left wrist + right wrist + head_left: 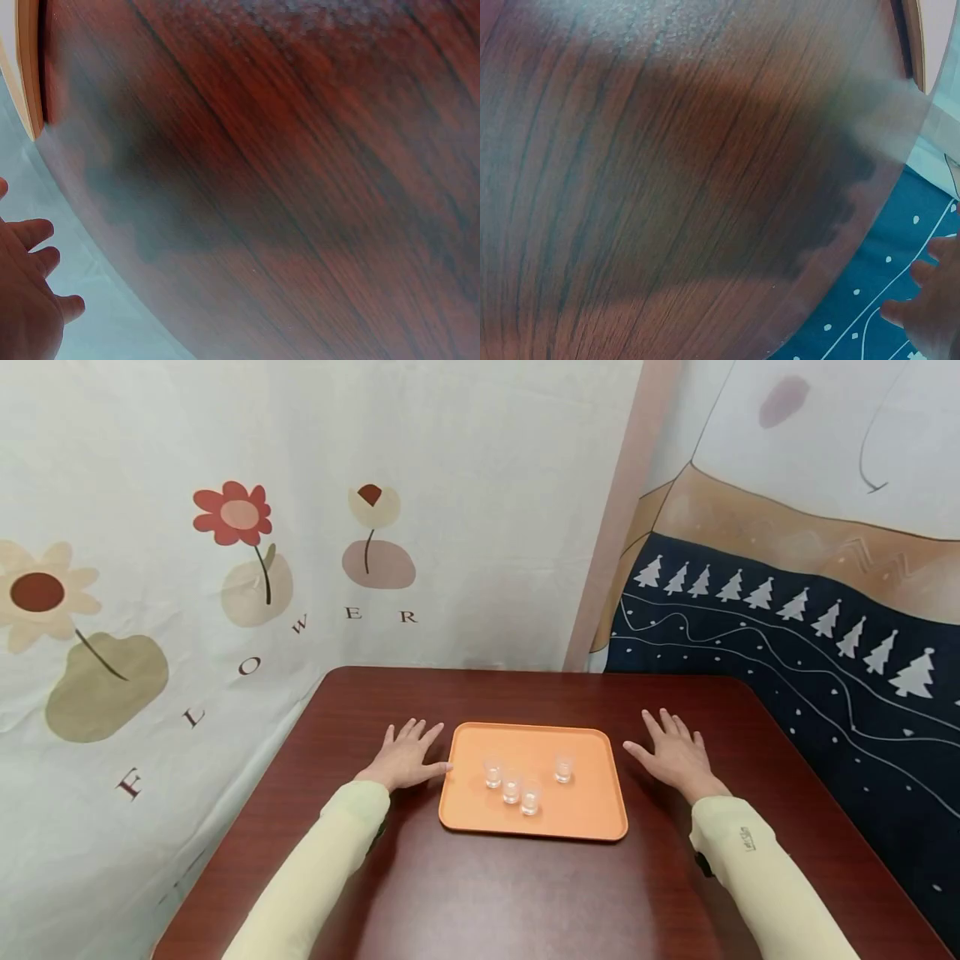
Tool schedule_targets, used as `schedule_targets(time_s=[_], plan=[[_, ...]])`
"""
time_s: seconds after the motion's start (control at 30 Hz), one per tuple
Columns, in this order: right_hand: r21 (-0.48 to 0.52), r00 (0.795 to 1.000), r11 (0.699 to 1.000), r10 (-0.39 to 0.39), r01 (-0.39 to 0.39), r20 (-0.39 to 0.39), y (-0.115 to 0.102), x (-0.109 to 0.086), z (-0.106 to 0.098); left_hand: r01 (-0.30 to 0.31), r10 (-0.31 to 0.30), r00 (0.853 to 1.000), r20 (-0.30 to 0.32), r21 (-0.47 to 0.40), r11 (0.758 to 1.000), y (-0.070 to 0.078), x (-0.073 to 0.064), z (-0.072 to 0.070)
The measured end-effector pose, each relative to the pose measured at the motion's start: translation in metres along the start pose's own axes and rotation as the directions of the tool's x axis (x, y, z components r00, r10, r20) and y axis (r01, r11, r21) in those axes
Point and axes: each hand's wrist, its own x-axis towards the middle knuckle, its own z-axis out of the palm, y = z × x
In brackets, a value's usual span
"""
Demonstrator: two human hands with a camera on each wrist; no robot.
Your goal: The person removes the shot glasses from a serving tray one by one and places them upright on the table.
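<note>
An orange tray (pixel 585 818) lies on the table with several small clear glasses on it. Three stand close together in a slanting row, the middle glass (pixel 511 790) among them; a separate glass (pixel 563 770) is to their right. My left hand (pixel 403 762), fingers spread and straight, is at the tray's left side; its thumb tip reaches the rim, though contact cannot be told. To the right of the tray, apart from it, my right hand (pixel 675 762) has its fingers spread too. Neither hand holds anything. Only part of each hand shows in the wrist views.
The dark red-brown wooden table (pixel 480 893) has rounded far corners. Behind it hangs a white cloth (pixel 480 527) printed with flowers and letters. A dark blue cloth (pixel 720 643) with white trees hangs at the right. The tray's edge (pixel 28 67) shows in the left wrist view.
</note>
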Motion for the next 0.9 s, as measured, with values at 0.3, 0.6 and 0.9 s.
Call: schedule_targets(time_s=[0.3, 0.6, 0.9], plan=[[0.008, 1.000, 1.000, -0.012, 0.012, 0.013, -0.005, 0.003, 0.004, -0.033, 0.033, 0.999, 0.033, -0.014, 0.999, 0.000, -0.003, 0.002], [0.046, 0.999, 0.998, -0.047, 0.047, 0.008, -0.011, 0.004, 0.006, -0.062, 0.063, 0.997, 0.052, -0.017, 0.998, 0.001, -0.006, 0.002], [0.101, 0.995, 0.990, -0.097, 0.098, -0.014, -0.022, -0.001, 0.011, -0.085, 0.088, 0.995, 0.055, -0.052, 0.995, 0.000, -0.008, 0.005]])
